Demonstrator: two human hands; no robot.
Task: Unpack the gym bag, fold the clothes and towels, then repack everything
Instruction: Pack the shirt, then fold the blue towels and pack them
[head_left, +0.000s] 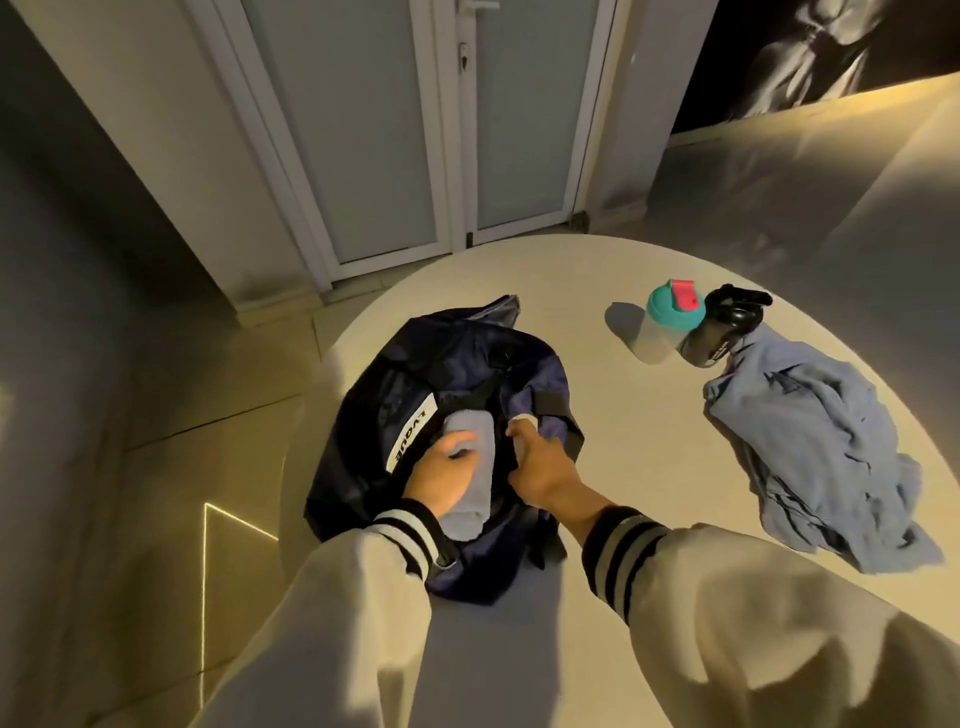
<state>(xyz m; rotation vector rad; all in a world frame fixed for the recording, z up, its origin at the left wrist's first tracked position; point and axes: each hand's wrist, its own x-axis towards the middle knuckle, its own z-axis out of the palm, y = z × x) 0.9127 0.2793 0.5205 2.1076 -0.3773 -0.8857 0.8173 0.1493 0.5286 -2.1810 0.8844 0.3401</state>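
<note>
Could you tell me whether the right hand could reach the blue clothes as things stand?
Probably yes: the blue clothes lie uncovered on the table right of the bag, nothing between them and the right hand, which must first release the bag.

Left hand (447, 475) gripping towel (470, 428), open gym bag (467, 353)

The gym bag (467, 374) was of thin dark navy cloth with a faint sheen, possibly nylon, and bore a matt white label (413, 434). In the bag's opening lay a rolled towel (470, 467) of pale, soft, napped cloth. Under the bag, the table (571, 270) was smooth, matt and off-white. Right of the bag lay a crumpled blue garment (815, 457) of soft matt cloth. Up and right of the bag stood a translucent plastic bottle (670, 322) with a teal lid, and a glossy black bottle (727, 327).
</note>
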